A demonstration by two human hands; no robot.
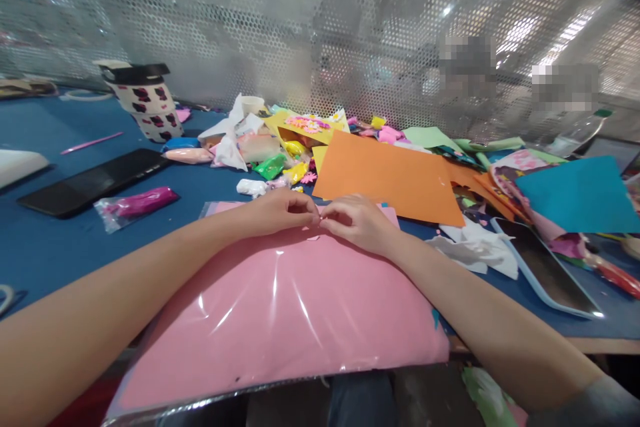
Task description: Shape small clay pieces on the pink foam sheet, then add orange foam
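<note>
My left hand [285, 210] and my right hand [357, 220] meet over the far part of a pink sheet in clear plastic [280, 307]. Both are closed, thumbs and fingertips pinched around a tiny pink piece [321, 219] between them. It is too small for me to tell what it is. Just below the fingertips, a small pale pink scrap [313, 238] lies on the plastic. The pink sheet overhangs the table's near edge toward my lap.
Beyond my hands lie an orange sheet [385, 173], clay packets [270, 165] and a yellow card [300, 125]. Leftward are a magenta clay packet [143, 203], a black tablet-like slab [95, 180] and a patterned cup [150, 107]. At right are crumpled tissue [475, 247], a phone [545, 267] and blue paper [575, 193].
</note>
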